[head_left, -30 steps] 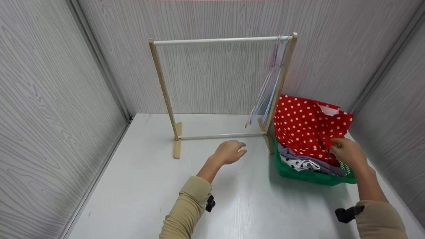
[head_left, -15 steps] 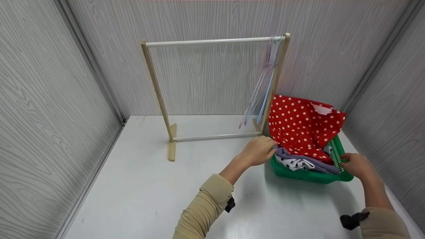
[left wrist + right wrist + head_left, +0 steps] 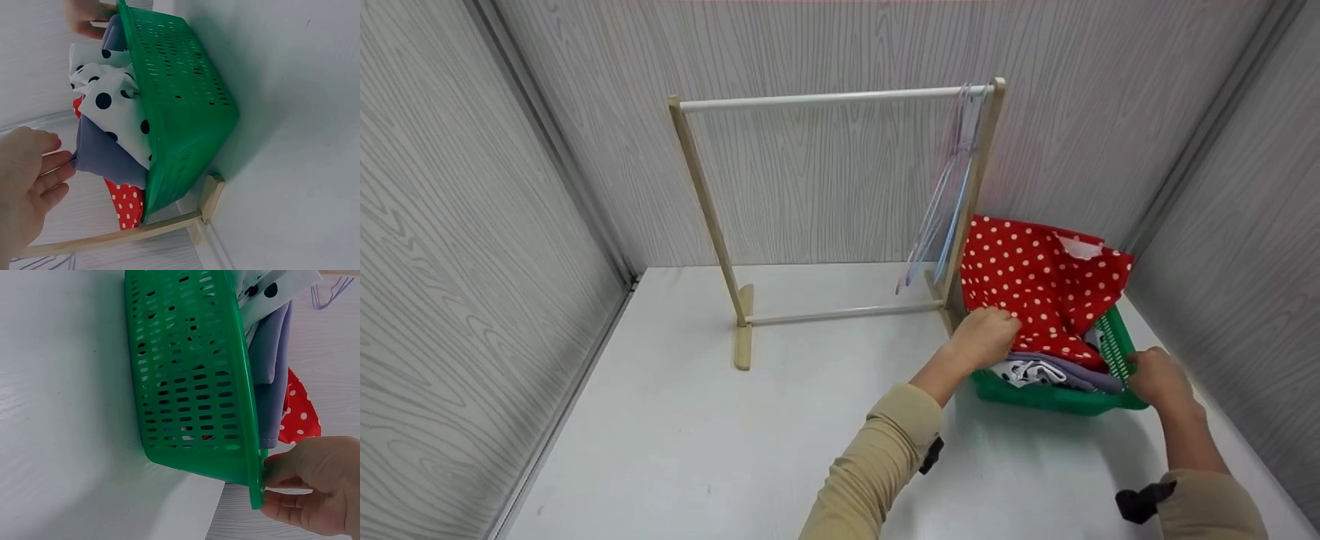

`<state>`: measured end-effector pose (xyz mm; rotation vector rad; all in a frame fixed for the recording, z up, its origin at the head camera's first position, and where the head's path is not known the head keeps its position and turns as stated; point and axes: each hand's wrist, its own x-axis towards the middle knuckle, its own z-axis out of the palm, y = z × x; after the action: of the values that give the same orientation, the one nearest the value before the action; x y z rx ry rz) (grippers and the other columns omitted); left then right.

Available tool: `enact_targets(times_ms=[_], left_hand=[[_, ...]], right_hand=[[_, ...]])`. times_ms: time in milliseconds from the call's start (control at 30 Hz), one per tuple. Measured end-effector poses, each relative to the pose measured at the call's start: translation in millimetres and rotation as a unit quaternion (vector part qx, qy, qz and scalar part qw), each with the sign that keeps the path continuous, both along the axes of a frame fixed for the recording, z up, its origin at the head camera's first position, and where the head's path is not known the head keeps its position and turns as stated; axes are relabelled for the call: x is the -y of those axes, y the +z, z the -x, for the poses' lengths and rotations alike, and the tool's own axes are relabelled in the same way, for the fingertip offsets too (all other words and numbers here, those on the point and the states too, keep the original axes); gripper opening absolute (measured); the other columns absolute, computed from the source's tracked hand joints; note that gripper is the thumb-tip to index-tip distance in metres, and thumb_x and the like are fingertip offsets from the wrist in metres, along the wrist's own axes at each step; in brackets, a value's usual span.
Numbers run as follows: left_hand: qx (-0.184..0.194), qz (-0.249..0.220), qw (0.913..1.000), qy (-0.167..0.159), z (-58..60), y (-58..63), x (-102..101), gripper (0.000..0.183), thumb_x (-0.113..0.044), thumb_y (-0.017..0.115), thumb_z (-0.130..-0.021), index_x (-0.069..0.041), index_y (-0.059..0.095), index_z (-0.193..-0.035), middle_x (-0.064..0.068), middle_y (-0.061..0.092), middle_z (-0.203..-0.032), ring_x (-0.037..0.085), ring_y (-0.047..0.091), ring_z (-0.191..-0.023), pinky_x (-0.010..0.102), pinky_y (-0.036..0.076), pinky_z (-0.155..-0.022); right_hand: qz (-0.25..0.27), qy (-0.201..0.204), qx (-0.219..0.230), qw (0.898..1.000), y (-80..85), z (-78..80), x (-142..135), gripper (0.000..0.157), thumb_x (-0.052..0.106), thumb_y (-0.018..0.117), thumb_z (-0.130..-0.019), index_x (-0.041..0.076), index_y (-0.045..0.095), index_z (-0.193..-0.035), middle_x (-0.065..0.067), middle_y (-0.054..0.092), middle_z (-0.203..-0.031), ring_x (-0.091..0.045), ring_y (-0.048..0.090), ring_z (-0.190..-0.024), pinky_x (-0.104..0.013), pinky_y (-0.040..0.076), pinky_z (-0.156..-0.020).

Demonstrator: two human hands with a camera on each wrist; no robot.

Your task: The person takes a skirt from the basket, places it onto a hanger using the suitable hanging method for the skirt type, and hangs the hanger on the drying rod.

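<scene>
Right hand (image 3: 1161,379) pinching green basket (image 3: 1042,397) at its nine o'clock; left hand (image 3: 984,339) by purple cloth (image 3: 107,152), I can't tell grip.

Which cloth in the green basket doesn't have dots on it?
The purple cloth: what shows of it is plain, while the red cloth has white dots and the white cloth has black ones.

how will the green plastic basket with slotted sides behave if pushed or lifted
The green plastic basket with slotted sides should stay fairly stiff, judging by its straight, moulded form. It is probably light for its own size, since many slots pierce it. Pushed, it would likely slide rather than roll, as it sits flat on the smooth white tabletop.
</scene>
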<state>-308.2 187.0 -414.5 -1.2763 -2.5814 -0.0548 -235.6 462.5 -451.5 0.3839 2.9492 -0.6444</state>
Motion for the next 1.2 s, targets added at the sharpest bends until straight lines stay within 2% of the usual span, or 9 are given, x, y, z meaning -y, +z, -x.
enact_targets(times_ms=[167,367,433,667,767,967,1100,1200], left_hand=[[0.007,0.0,0.9994,0.033,0.1,-5.8,-16.4,0.015,-0.025,0.058,-0.09,-0.019,0.071,-0.094,-0.006,0.064,-0.08,0.008,0.059,-0.082,0.019,0.044,-0.075],[-0.008,-0.011,0.9981,0.061,-3.2,-7.4,-31.6,0.016,-0.025,0.058,-0.09,-0.02,0.07,-0.08,-0.006,0.06,-0.069,0.008,0.059,-0.075,0.02,0.045,-0.07],[-0.003,-0.019,0.9973,0.071,-4.4,-8.7,-35.2,0.018,-0.025,0.058,-0.09,-0.02,0.069,-0.077,-0.006,0.058,-0.066,0.008,0.058,-0.072,0.019,0.045,-0.068],[0.03,-0.03,0.9915,0.123,-10.1,-18.6,-40.5,0.015,-0.028,0.059,-0.09,-0.021,0.071,-0.085,-0.006,0.059,-0.064,0.007,0.057,-0.062,0.018,0.045,-0.057],[0.039,-0.036,0.9907,0.125,-11.7,-20.9,-41.4,0.014,-0.028,0.059,-0.09,-0.022,0.071,-0.086,-0.007,0.057,-0.063,0.006,0.055,-0.058,0.017,0.043,-0.053],[0.056,0.012,0.9931,0.103,-7.7,-21.8,-40.2,0.014,-0.035,0.063,-0.086,-0.022,0.07,-0.086,-0.007,0.055,-0.061,0.008,0.051,-0.057,0.019,0.042,-0.052],[0.081,0.035,0.9884,0.124,-3.1,-21.0,-36.0,0.02,-0.041,0.062,-0.085,-0.024,0.069,-0.091,-0.007,0.058,-0.066,0.009,0.053,-0.062,0.021,0.044,-0.056],[0.069,0.046,0.9888,0.124,-3.9,-21.8,-35.5,0.016,-0.036,0.06,-0.088,-0.024,0.07,-0.089,-0.007,0.059,-0.068,0.009,0.054,-0.063,0.022,0.044,-0.056]], right_hand=[[-0.025,-0.005,-0.02,0.999,-8.1,0.1,2.7,0.042,0.001,0.056,-0.08,-0.018,0.049,-0.117,-0.033,0.042,-0.104,-0.044,0.043,-0.091,-0.058,0.043,-0.079],[-0.038,-0.003,-0.048,0.998,-10.6,-0.7,4.3,0.043,0.002,0.057,-0.078,-0.017,0.051,-0.116,-0.034,0.041,-0.105,-0.047,0.044,-0.092,-0.057,0.043,-0.075],[-0.033,0.001,-0.052,0.998,-10.2,-0.4,4.6,0.043,0.002,0.057,-0.078,-0.017,0.052,-0.116,-0.034,0.041,-0.105,-0.047,0.044,-0.091,-0.057,0.043,-0.075],[-0.028,0.0,-0.054,0.998,-10.4,-0.1,3.4,0.041,0.001,0.054,-0.08,-0.016,0.051,-0.117,-0.034,0.041,-0.107,-0.046,0.044,-0.092,-0.057,0.043,-0.076],[-0.022,-0.006,-0.052,0.998,-10.0,-0.7,2.6,0.042,0.001,0.055,-0.081,-0.016,0.05,-0.118,-0.034,0.039,-0.108,-0.047,0.042,-0.093,-0.057,0.042,-0.077],[-0.022,-0.007,-0.052,0.998,-11.8,-2.9,0.7,0.042,0.002,0.055,-0.082,-0.017,0.049,-0.119,-0.034,0.038,-0.108,-0.047,0.042,-0.093,-0.058,0.042,-0.077],[-0.023,-0.006,-0.05,0.998,-12.2,-2.6,0.7,0.043,0.002,0.055,-0.081,-0.017,0.048,-0.119,-0.035,0.038,-0.109,-0.047,0.041,-0.093,-0.058,0.042,-0.078],[-0.034,-0.002,-0.059,0.998,-13.5,-2.0,1.3,0.042,0.002,0.055,-0.08,-0.017,0.05,-0.118,-0.035,0.039,-0.108,-0.048,0.043,-0.092,-0.058,0.042,-0.077]])
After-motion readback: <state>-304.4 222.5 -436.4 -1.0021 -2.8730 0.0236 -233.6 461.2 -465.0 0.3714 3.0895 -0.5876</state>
